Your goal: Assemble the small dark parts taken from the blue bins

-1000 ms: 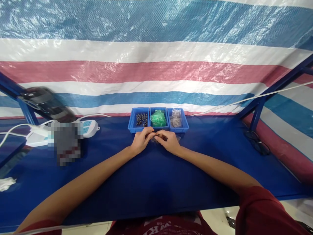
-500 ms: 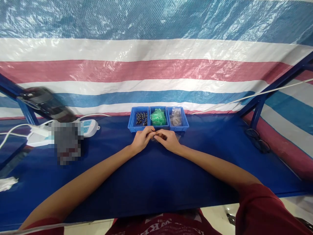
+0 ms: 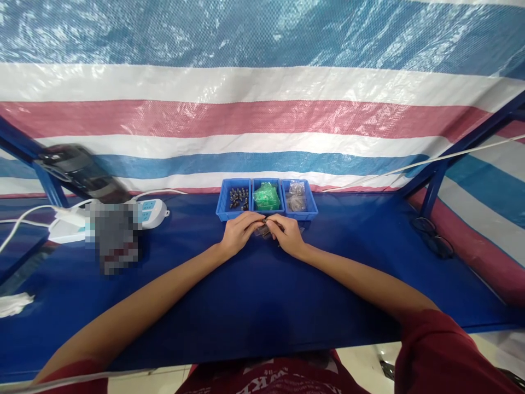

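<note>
My left hand (image 3: 239,234) and my right hand (image 3: 289,236) meet at the middle of the table, fingertips almost touching. Both are closed in a pinch around something small and dark, mostly hidden by the fingers and too small to name. Under and just behind the fingers lies a crumpled clear plastic bag (image 3: 262,232) with brownish contents, partly covered by my right hand. Right beyond the hands stand three blue bins in a row. The left bin (image 3: 222,207) holds several small dark metallic pieces, the middle one a green bag (image 3: 266,197), the right one clear bags (image 3: 296,198) of greyish contents.
A white power strip (image 3: 153,214) with cables, a blurred-out dark object (image 3: 117,238) and a dark bottle (image 3: 84,172) are at the left. White tissue (image 3: 15,304) lies at the left edge. Glasses (image 3: 432,236) rest at the right, near the blue frame post (image 3: 433,189).
The fingers have shifted slightly, the left index finger now lower and flatter against the right fingertips. More of the clear bag shows beneath them. The whole view has moved a little.
</note>
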A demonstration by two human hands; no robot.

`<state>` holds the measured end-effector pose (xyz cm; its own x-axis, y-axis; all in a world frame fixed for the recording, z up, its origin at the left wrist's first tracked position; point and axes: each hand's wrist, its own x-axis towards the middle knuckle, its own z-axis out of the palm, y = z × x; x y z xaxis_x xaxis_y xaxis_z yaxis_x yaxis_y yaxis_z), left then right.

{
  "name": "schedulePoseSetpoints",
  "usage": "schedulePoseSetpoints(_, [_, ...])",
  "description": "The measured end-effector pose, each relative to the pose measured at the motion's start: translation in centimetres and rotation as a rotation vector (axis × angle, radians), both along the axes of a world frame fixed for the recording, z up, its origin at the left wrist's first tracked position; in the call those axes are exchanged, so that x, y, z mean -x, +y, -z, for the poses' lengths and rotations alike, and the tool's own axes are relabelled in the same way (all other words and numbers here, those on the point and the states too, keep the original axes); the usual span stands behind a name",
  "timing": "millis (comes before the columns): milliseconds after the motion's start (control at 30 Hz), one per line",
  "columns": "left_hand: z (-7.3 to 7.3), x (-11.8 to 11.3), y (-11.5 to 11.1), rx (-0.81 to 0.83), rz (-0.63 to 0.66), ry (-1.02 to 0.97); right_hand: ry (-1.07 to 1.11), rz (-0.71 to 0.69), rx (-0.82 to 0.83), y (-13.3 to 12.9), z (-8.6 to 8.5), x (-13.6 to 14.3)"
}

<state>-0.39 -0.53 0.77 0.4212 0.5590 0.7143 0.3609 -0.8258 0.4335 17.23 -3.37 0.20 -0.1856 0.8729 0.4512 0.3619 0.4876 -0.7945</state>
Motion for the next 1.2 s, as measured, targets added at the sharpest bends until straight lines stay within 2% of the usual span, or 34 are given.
schedulePoseSetpoints(200, [-0.4,0.0,-0.4,0.071,-0.052,0.026,-0.027,-0.005,0.001,-0.1,-0.5,0.1])
schedulePoseSetpoints(367, [-1.7,0.3,0.1,0.082,-0.162,-0.052,-0.025,0.016,-0.014,-0.1,-0.3,0.1])
schedulePoseSetpoints(467, [-2.9,0.8,1.1,0.059,-0.287,-0.062,-0.033,0.035,-0.019,0.0,-0.1,0.2])
schedulePoseSetpoints(567, [-3.8,1.7,2.7,0.0,-0.384,0.022,-0.029,0.05,-0.03,0.1,-0.1,0.2])
schedulePoseSetpoints(700, [-4.0,3.3,5.1,-0.125,-0.472,0.204,-0.025,0.049,-0.031,0.0,-0.1,0.2])
schedulePoseSetpoints(900, [-3.1,4.5,6.7,-0.116,-0.419,0.375,-0.022,0.038,-0.029,0.0,-0.1,0.2])
schedulePoseSetpoints(1100, [-3.0,4.0,6.0,-0.114,-0.411,0.393,-0.024,0.049,-0.029,0.1,-0.3,0.2])
schedulePoseSetpoints(1200, [-2.9,3.4,4.4,-0.179,-0.244,0.365,-0.016,0.061,-0.049,-0.1,-0.2,0.3])
